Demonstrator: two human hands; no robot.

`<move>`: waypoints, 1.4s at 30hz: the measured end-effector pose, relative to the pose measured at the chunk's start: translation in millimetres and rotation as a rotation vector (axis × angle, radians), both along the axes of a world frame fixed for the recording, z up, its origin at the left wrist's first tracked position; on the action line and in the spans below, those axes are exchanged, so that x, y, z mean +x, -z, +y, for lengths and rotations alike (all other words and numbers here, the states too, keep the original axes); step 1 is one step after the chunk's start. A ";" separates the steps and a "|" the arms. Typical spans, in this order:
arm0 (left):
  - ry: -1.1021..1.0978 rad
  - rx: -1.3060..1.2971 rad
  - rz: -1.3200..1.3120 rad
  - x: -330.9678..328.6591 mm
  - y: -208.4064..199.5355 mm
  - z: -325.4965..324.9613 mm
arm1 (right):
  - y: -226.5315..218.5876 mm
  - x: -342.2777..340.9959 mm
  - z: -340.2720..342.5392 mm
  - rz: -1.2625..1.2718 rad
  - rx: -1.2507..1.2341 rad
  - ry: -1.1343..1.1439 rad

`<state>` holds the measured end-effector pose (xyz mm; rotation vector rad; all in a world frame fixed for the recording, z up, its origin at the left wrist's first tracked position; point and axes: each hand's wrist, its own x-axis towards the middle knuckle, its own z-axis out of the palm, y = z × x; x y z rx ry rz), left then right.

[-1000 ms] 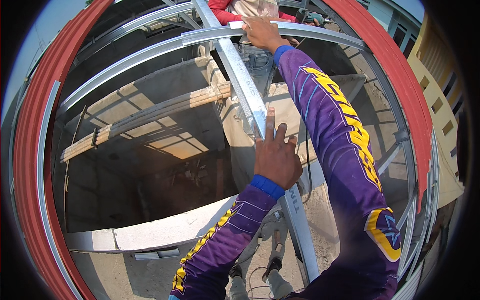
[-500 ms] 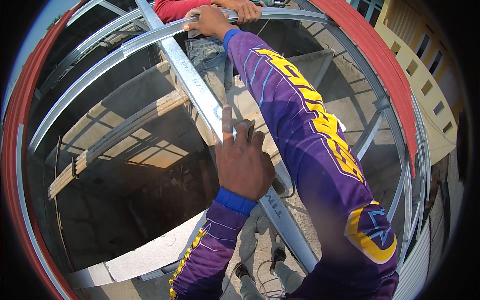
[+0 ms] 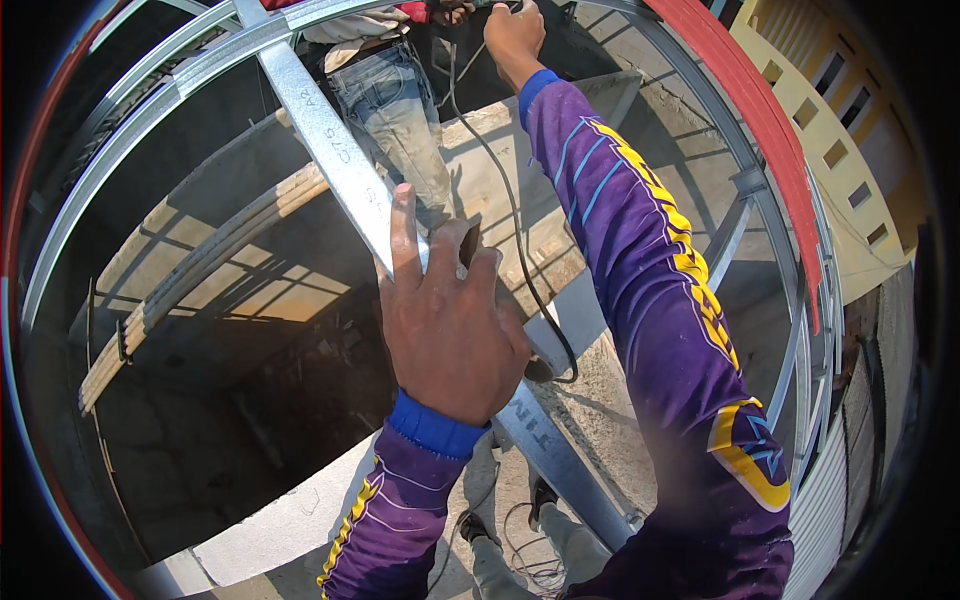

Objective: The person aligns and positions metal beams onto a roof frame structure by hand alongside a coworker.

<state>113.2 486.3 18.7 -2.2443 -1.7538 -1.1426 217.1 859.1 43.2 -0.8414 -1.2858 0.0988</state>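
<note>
Right hand [image 3: 515, 42] has shifted farther from the silver beam [image 3: 325, 145], now near the co-worker's hand [image 3: 455, 12]; can't tell if it's gripping anything. Left hand [image 3: 450, 330] still lies over that diagonal beam, grip unclear.
</note>
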 end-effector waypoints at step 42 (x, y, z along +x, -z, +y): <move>-0.065 0.036 0.235 -15.4 2.7 -0.4 | 83.4 513.3 -228.0 1.026 -0.626 -0.005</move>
